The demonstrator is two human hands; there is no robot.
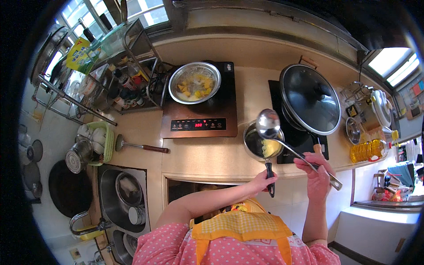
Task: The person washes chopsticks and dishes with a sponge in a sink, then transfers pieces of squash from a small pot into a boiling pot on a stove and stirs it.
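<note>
My left hand grips the black handle of a small saucepan, which is at the counter's front edge beside the right cooktop. Something pale yellow lies against the pan's inner side; I cannot tell what it is. In my right hand is the long handle of a steel ladle. The ladle's bowl is over the saucepan and hides part of its rim. To the left, a steel bowl-shaped pan on the lit induction cooktop holds yellow pieces in bubbling liquid.
A lidded wok stands on the black right cooktop. Oil bottles are at the right. A turner lies near a green basket and a sink. A rack of seasonings fills the back left.
</note>
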